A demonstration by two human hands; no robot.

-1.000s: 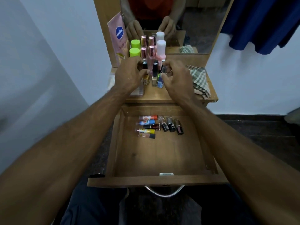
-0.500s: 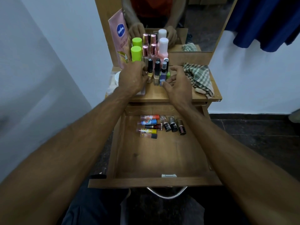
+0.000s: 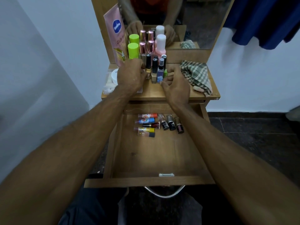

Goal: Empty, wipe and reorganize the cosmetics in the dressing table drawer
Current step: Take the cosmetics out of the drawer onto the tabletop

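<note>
Both hands sit a little lower and closer to the near edge of the tabletop than half a second ago, drawing in around the cluster of small bottles (image 3: 156, 69). The left hand (image 3: 130, 75) has its fingers curled against the left side of the cluster, apparently around a gold-based, black-capped bottle (image 3: 148, 64), though the fingertips are hidden behind the hand, so a firm grip cannot be confirmed. The right hand (image 3: 176, 83) lies with fingers bent loosely inward and the thumb toward the blue spray bottle (image 3: 160, 73); whether it pinches anything cannot be told.

Cupping from both sides probably keeps the narrow upright bottles from toppling while several are gathered at once. Taller items stand behind them against the mirror (image 3: 203, 21): a pink tube (image 3: 116, 34), a green-capped bottle (image 3: 133, 50) and a pink bottle with a white cap (image 3: 161, 46).

Below, the drawer (image 3: 160, 181) is pulled out, with lip balms (image 3: 146, 125) and small dark bottles (image 3: 170, 125) already laid flat in rows at the back. A checked cloth (image 3: 195, 75) lies on the right of the top, so wiping looks finished and restocking is under way.
</note>
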